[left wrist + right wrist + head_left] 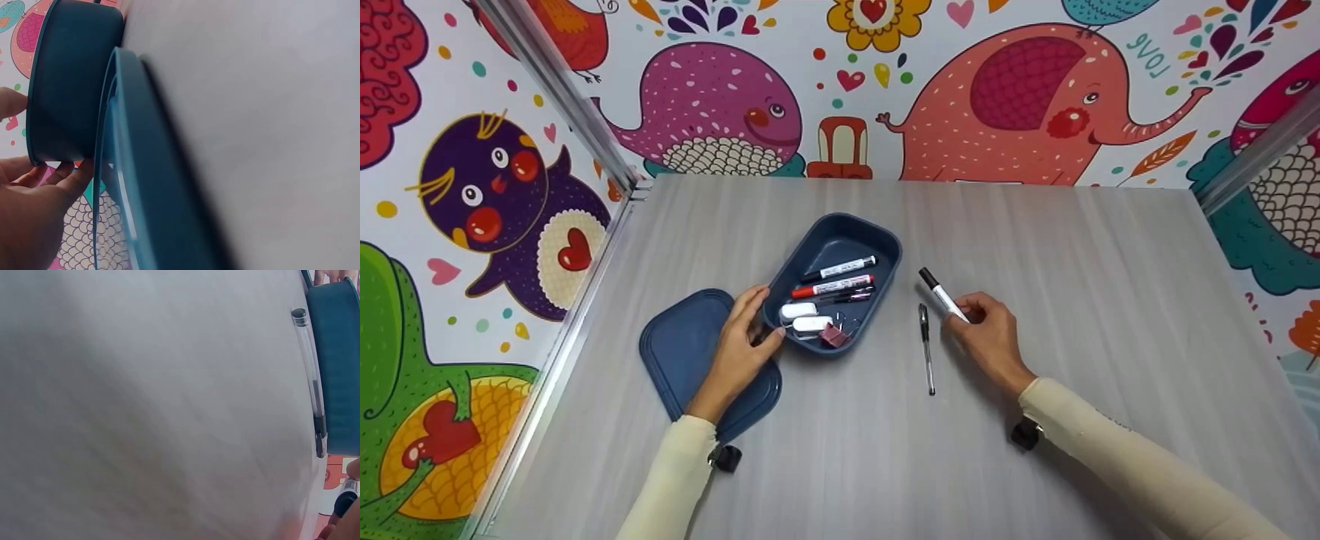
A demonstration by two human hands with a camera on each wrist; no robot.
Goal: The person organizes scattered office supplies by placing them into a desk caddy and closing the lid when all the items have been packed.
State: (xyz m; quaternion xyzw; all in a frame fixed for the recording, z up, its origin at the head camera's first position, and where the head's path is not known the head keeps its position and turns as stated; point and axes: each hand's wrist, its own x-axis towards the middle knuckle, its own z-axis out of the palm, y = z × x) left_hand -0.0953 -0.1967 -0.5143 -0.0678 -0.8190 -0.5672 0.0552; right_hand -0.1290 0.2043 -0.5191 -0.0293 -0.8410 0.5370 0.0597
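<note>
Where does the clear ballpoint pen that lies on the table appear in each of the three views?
Head view: the ballpoint pen lies on the table, between the blue box and the right hand.
Left wrist view: the pen is not in it.
Right wrist view: the pen runs down the right side, beside the box.
Shared landmark: the blue box.

A pale grey wood-grain table (1035,255) stands enclosed by bright cartoon-animal wallpaper (1005,90)
</note>
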